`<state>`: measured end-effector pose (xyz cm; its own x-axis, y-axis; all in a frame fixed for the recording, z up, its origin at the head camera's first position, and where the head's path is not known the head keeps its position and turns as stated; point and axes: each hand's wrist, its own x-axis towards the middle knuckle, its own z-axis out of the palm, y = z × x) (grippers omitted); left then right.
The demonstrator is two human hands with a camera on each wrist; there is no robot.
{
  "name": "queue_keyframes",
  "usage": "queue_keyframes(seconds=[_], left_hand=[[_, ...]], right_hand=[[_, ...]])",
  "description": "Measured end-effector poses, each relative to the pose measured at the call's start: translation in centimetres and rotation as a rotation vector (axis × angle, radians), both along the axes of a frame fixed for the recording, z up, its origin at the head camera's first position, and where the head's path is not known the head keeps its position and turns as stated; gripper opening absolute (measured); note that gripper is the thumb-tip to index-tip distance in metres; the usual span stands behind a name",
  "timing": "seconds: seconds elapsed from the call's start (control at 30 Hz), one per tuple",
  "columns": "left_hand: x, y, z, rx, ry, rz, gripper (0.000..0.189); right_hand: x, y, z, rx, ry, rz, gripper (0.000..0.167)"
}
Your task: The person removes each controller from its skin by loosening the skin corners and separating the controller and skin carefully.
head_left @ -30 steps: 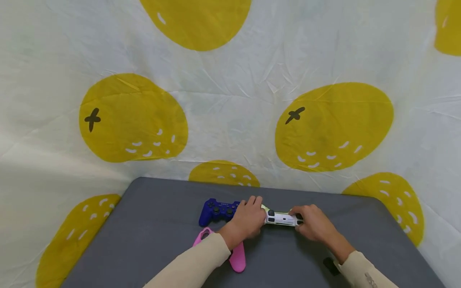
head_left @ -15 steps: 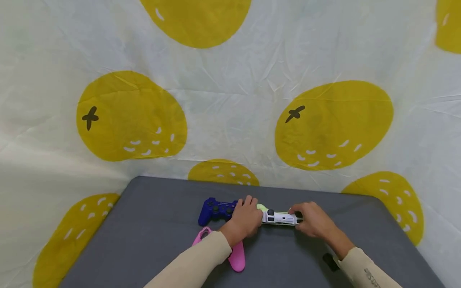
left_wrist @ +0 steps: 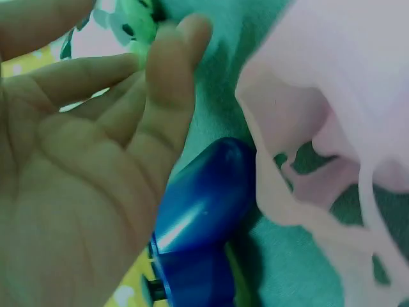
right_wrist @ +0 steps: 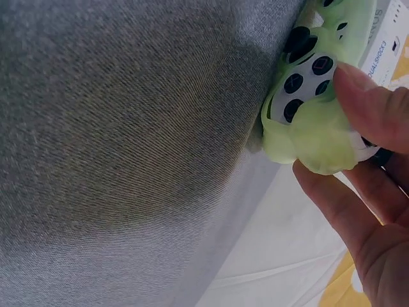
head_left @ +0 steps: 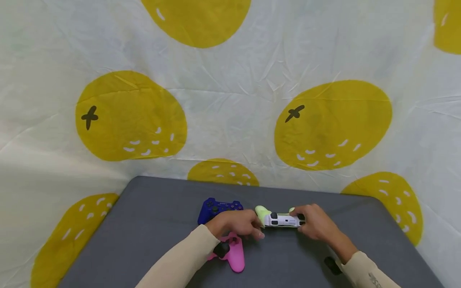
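A white game controller [head_left: 285,220] in a pale green silicone cover [head_left: 262,215] lies toward the back of the grey table. My right hand [head_left: 316,224] grips its right end; in the right wrist view the thumb [right_wrist: 367,102] lies on the upper side, with fingers round the covered end. My left hand [head_left: 240,223] is at the controller's left end, its fingers loose and fingertips close to the green cover; whether they touch cannot be told. Below the left hand lies a pink silicone cover [head_left: 236,256]. Partly hidden behind that hand is a blue controller [head_left: 219,207].
The grey table [head_left: 162,224] has rounded back corners. A white cloth [head_left: 230,100] with yellow fruit prints hangs behind it. A black wrist camera [head_left: 221,249] partly hides the pink cover.
My left hand has come off the controller's left end, moving left and nearer, so the green cover there now shows. My right hand keeps its grip at the right end.
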<state>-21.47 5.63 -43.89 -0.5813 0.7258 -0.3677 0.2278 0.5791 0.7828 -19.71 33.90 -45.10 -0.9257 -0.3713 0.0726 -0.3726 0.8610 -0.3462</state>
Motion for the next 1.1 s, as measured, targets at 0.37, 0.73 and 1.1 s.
queue_keyframes(seconds=[0.37, 0.73, 1.1], left_hand=[[1.6, 2.6, -1.1, 0.193, -0.173, 0.220, 0.034], [3.0, 5.6, -1.8, 0.475, -0.160, 0.764, 0.020], [2.8, 4.7, -1.3, 0.048, 0.589, 0.681, 0.044]], right_hand=[[0.1, 0.7, 0.4, 0.011, -0.013, 0.047, 0.038], [-0.8, 0.5, 0.5, -0.021, -0.009, 0.063, 0.037], [-1.1, 0.3, 0.4, -0.032, -0.019, 0.068, 0.036]])
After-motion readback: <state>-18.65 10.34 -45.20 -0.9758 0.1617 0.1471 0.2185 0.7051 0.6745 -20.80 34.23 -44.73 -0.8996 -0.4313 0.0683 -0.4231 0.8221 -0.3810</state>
